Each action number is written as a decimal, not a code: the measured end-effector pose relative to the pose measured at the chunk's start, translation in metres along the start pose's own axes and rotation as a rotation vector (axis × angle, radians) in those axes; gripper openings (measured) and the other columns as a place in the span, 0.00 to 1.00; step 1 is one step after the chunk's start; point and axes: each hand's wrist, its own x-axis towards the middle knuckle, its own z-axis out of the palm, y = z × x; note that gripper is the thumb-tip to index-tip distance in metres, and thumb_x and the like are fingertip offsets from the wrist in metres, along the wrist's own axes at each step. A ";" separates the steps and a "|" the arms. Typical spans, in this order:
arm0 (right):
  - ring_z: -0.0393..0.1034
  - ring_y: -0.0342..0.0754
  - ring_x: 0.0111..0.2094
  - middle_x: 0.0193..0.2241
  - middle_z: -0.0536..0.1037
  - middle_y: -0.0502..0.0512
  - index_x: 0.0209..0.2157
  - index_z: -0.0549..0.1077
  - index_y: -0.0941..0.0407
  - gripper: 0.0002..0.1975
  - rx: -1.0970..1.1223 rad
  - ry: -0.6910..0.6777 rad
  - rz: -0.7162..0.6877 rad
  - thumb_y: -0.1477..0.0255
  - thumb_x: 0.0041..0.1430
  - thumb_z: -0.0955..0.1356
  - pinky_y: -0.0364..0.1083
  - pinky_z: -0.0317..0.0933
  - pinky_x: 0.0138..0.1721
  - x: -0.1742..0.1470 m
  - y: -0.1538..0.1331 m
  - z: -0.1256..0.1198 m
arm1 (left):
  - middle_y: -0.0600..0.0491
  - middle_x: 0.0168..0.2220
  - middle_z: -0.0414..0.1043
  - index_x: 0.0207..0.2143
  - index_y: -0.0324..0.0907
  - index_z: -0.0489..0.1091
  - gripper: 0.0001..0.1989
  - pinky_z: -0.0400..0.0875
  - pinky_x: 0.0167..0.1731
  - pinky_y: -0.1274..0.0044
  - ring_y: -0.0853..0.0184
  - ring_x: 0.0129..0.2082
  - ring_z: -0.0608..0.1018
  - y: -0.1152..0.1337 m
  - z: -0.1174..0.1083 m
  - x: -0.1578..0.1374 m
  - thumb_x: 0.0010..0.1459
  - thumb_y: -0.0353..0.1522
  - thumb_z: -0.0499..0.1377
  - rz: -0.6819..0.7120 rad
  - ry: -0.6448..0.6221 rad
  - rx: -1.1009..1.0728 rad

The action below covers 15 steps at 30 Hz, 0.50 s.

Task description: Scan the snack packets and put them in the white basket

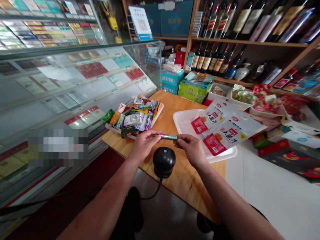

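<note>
Both hands, left hand [144, 142] and right hand [190, 146], pinch one snack stick [168, 136] in their fingers above the scanner [164, 161]; a pile of snacks [133, 118] waits on the surface [175, 173], three pouches [222, 125] already trayed.

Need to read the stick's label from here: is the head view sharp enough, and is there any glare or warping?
Head view: the thin snack stick between left hand and right hand is in focus, but its print is too small to read; glare washes over the glass counter; the shelves bend at the edges from wide-angle distortion; one patch on the left is pixelated.
</note>
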 end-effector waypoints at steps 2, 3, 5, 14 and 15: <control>0.77 0.51 0.36 0.37 0.81 0.60 0.41 0.79 0.60 0.18 -0.127 0.016 -0.027 0.61 0.54 0.73 0.50 0.72 0.43 -0.001 -0.002 0.001 | 0.45 0.44 0.79 0.46 0.38 0.76 0.18 0.75 0.48 0.67 0.60 0.44 0.80 -0.002 -0.001 0.001 0.58 0.41 0.65 -0.004 0.036 0.017; 0.77 0.51 0.36 0.37 0.81 0.59 0.42 0.79 0.60 0.18 -0.220 0.021 -0.043 0.61 0.56 0.72 0.50 0.71 0.42 -0.002 -0.003 0.002 | 0.45 0.44 0.78 0.45 0.38 0.76 0.17 0.75 0.48 0.67 0.60 0.44 0.80 -0.004 -0.002 0.003 0.57 0.40 0.65 -0.001 0.054 0.036; 0.76 0.51 0.38 0.38 0.82 0.58 0.45 0.80 0.59 0.17 -0.390 0.018 -0.083 0.63 0.58 0.70 0.49 0.70 0.43 -0.002 -0.002 0.002 | 0.46 0.45 0.78 0.45 0.38 0.76 0.18 0.73 0.50 0.67 0.61 0.44 0.80 -0.007 -0.005 0.005 0.55 0.39 0.66 -0.004 0.087 0.058; 0.73 0.50 0.53 0.51 0.78 0.57 0.56 0.74 0.56 0.21 -0.309 -0.164 -0.175 0.67 0.63 0.67 0.50 0.65 0.57 0.007 0.023 0.004 | 0.47 0.41 0.78 0.43 0.37 0.73 0.18 0.72 0.46 0.70 0.63 0.39 0.79 -0.022 -0.016 0.007 0.52 0.37 0.67 -0.081 0.159 0.119; 0.72 0.50 0.54 0.52 0.78 0.57 0.56 0.74 0.56 0.21 -0.305 -0.174 -0.173 0.67 0.63 0.67 0.50 0.65 0.57 0.007 0.023 0.004 | 0.47 0.42 0.78 0.43 0.38 0.73 0.17 0.72 0.46 0.70 0.63 0.40 0.79 -0.022 -0.017 0.007 0.52 0.37 0.67 -0.075 0.160 0.129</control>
